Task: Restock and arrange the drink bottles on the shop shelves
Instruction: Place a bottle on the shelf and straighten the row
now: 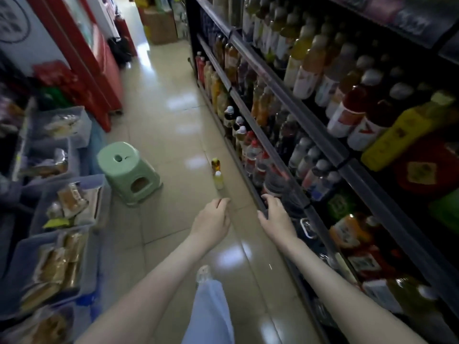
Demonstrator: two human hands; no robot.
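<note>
Two small bottles stand on the floor by the shelf foot: an amber bottle (215, 165) with a yellow cap and, just in front of it, a pale yellow bottle (218, 181) with a white cap. My left hand (211, 219) hangs above the floor short of them, fingers loosely curled, holding nothing. My right hand (275, 212) reaches to the front rail of the lower shelf (250, 187), its fingers spread at the rail beside a dark bottle with a grey cap (274, 183). The drink shelves (323, 135) on the right carry rows of many bottles.
A pale green plastic stool (128, 170) stands on the tiled aisle to the left. Blue crates of packaged snacks (67, 204) line the left side, with a red fridge (99, 70) behind. Cardboard boxes (160, 26) sit at the aisle's far end.
</note>
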